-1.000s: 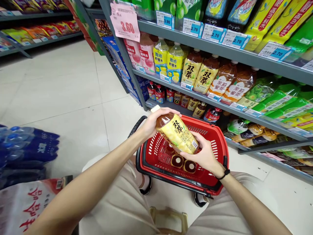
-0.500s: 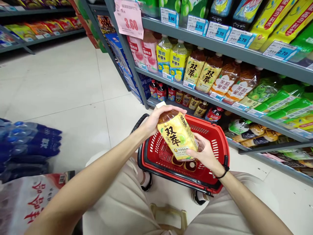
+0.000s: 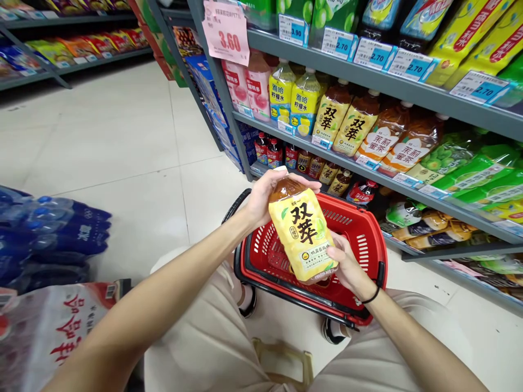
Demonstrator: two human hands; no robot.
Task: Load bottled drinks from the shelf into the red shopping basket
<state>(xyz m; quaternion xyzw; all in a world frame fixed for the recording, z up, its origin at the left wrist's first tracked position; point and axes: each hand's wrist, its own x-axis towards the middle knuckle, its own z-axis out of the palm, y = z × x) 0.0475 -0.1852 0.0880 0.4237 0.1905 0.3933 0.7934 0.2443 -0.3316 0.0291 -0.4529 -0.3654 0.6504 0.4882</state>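
Both hands hold a large tea bottle with a yellow label, tilted, its front label facing me. Round the neck and shoulder, just under the pale cap, my left hand is closed. At the lower right side of the bottle my right hand grips it, thumb on the label's edge; a black band circles that wrist. Under the bottle stands a red shopping basket with black handles, between my knees. The bottle hides most of what lies inside the basket.
A grey drink shelf with rows of bottles and price tags rises ahead and to the right. Blue-wrapped water bottle packs and a white package with red writing stand at the left. Snack shelves are at the far left.
The bottle has turned so that its front label faces me more squarely, and it sits slightly lower and further right. Both hands still hold it. The view has shifted a little.
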